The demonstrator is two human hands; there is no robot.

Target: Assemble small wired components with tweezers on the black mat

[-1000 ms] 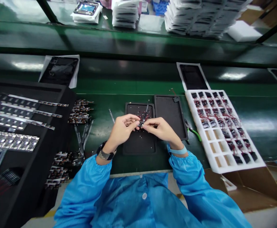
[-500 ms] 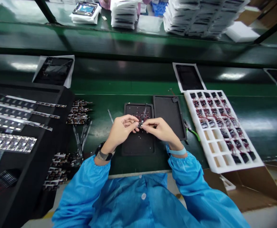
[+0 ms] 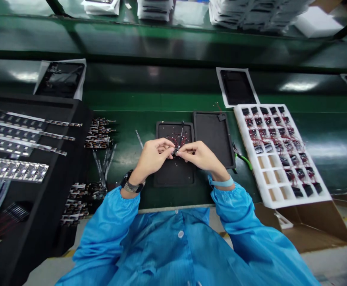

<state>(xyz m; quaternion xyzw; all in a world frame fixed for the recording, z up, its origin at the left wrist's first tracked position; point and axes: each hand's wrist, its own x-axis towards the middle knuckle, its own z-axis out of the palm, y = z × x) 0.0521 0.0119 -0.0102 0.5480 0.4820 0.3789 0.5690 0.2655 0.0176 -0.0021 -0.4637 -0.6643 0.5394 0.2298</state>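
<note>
Between my fingertips sits a small circuit board (image 3: pixel 175 151) with a dark flat strip (image 3: pixel 181 129) standing up from it. My left hand (image 3: pixel 155 155) pinches the board's left side, thumb against fingers. From the right, my right hand (image 3: pixel 199 157) is closed at the board's other edge; whether it grips the board or a tiny part on it is hidden. Both hands hover over a black tray (image 3: pixel 173 178), in which small red and white bits (image 3: pixel 173 137) lie scattered. Touching that tray on its right is a second black tray (image 3: pixel 212 139) with a small black part at its top corner.
Green-handled pliers (image 3: pixel 242 159) lie right of the trays, beside a white foam tray (image 3: pixel 263 178) of black wired parts. Stacked circuit boards (image 3: pixel 99 133) and a black bin (image 3: pixel 60 159) with board strips stand left. Tablet-like panels (image 3: pixel 237 87) lie along the back.
The view has tipped slightly downward, so the bench appears higher in the picture. My hands stay together at the small board with almost the same grip.
</note>
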